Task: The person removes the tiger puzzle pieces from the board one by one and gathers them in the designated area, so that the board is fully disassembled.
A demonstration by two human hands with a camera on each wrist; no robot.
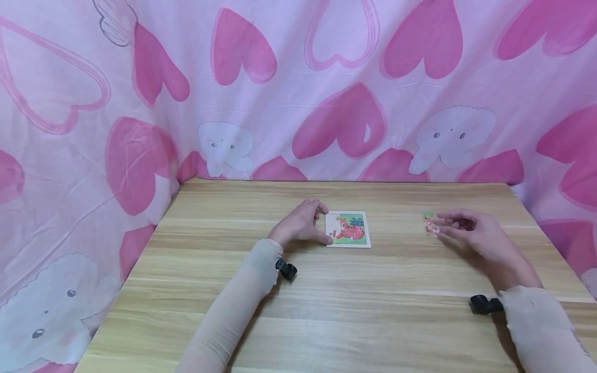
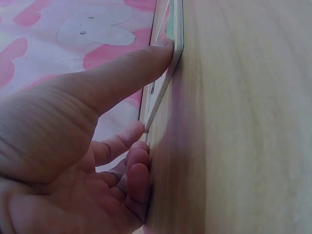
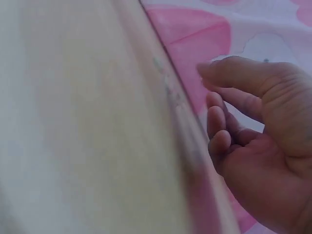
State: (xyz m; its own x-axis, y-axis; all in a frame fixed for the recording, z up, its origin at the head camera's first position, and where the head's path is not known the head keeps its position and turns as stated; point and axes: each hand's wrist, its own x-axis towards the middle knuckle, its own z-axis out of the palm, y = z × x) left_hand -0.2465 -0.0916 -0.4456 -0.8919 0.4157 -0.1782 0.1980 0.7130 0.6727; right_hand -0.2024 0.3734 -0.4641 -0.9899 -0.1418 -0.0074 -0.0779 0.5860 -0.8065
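Head view, picture board [image 1: 353, 231]: it is lying flat on the table [image 1: 345, 305], showing a pale blank patch at its left.
Head view, left hand [image 1: 300, 224]: you are spanning the board's left edge, thumb and fingers spread; light pressure should steady it without skewing it.
Head view, loose piece [image 1: 431, 226]: it is lying to the board's right, just beside your right fingertips.
Head view, right hand [image 1: 478, 233]: you are reaching with thumb and fingers apart, loosely bent; taking the piece by its edges would likely work best.
Left wrist view, thumb: you are pressing the near corner while a fingertip is touching the far one.
Right wrist view, fingertips: you are pinching nothing visible; coming lower seems needed, though the piece is looking blurred.
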